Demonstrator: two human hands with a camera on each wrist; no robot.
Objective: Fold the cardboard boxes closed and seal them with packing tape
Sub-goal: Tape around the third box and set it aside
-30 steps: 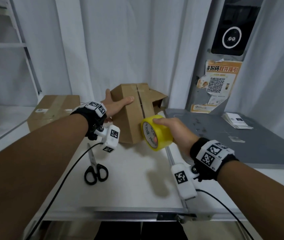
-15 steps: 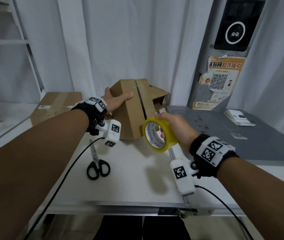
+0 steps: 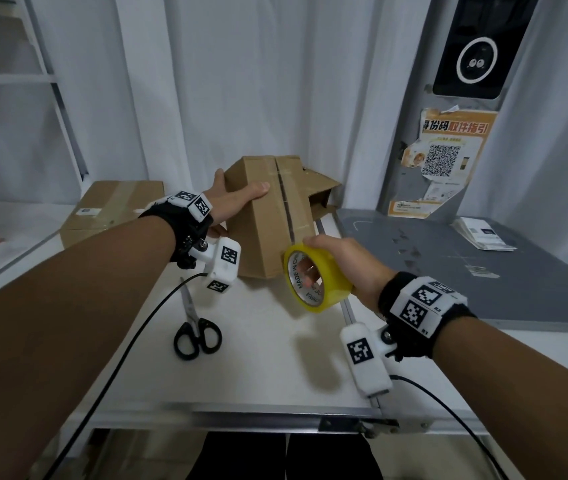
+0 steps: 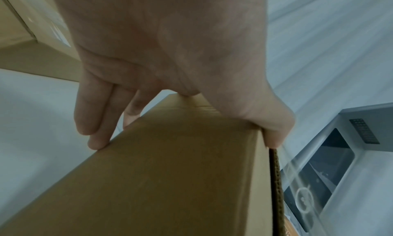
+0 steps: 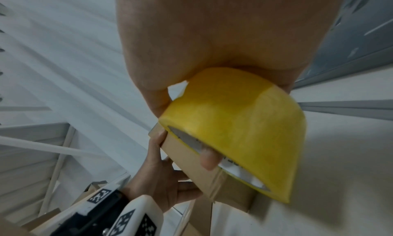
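Observation:
A brown cardboard box [image 3: 268,223] stands tilted on the white table [image 3: 258,368], its flaps folded together with a seam down the middle. My left hand [image 3: 241,190] grips its upper left edge, thumb across the top face and fingers [image 4: 93,121] down the side of the box [image 4: 180,172]. My right hand [image 3: 331,251] holds a yellow roll of packing tape [image 3: 317,282] against the near right corner of the box, at the end of the seam. A fingertip pokes through the core of the roll [image 5: 244,130]. More open cardboard shows behind the box on the right.
Black-handled scissors [image 3: 196,327] lie on the table just left of the roll. A taped brown box [image 3: 113,209] sits at the far left. A grey counter [image 3: 483,278] with a stack of white cards [image 3: 483,232] adjoins on the right. White curtains hang behind.
My right hand turned the tape roll so its core faced me, then brought it down to the near end of the box's seam. My left hand kept its hold on the box.

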